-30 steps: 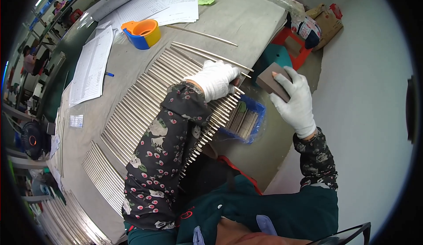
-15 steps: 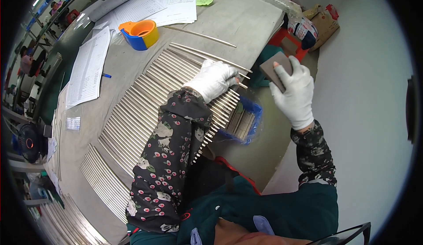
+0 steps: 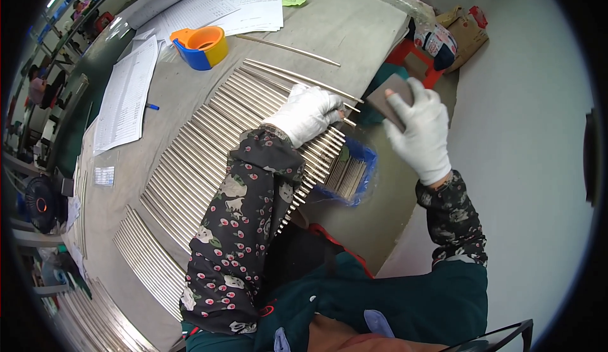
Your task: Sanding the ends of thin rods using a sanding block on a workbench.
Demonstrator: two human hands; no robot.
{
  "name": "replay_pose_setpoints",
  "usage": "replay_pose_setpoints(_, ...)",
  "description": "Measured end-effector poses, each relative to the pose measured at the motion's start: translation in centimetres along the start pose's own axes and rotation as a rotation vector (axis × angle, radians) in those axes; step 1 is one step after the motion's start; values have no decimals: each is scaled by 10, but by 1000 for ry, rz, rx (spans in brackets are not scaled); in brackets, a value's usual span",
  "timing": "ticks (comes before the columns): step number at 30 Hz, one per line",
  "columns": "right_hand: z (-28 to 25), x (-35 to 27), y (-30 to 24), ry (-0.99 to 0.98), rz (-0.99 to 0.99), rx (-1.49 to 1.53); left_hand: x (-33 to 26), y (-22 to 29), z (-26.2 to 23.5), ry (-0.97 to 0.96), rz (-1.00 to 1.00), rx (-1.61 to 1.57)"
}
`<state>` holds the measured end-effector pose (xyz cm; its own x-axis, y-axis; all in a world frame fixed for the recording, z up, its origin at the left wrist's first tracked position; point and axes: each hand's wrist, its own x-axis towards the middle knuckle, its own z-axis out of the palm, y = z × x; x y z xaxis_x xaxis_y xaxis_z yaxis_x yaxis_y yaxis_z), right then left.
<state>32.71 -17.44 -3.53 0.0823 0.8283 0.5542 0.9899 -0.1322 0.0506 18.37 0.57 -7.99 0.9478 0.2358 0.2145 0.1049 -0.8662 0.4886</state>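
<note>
Blue bin (image 3: 362, 162) — thin metal rods (image 3: 349, 175)

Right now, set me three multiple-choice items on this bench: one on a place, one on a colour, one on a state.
1. Where does the left hand rest?
A. on the row of metal rods
B. on the paper sheets
C. on the floor

2. What colour is the inside of the tape dispenser?
A. green
B. orange
C. white

3. How is the right hand?
A. empty
B. flat on the table
C. raised, gripping a flat brown block

Answers: A, its glove lies on the rod ends; B, the hollow shows orange; C, fingers wrap the block off the table edge.
</note>
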Motion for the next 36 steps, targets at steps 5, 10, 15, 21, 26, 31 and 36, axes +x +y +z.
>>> replay_pose_setpoints(5,-3,-8,4,30,38,56,-6,6,-1,129,-3,-42)
replay_pose_setpoints(10,-12,-9,-30,-131,-164,223,-2,-2,5,93,55,13)
replay_pose_setpoints(15,-5,4,0,-22,116,-100,1,-1,4,74,45,13)
replay_pose_setpoints(21,5,2,7,-33,126,-189,2,-1,2,79,61,21)
replay_pose_setpoints(26,-2,-8,6,8,87,25,1,-4,6,155,135,104)
replay_pose_setpoints(31,-2,-20,12,13,114,27,-2,24,-17,176,-130,414)
replay_pose_setpoints(36,-3,-24,3,-10,100,87,-15,21,-29,-146,-117,223)
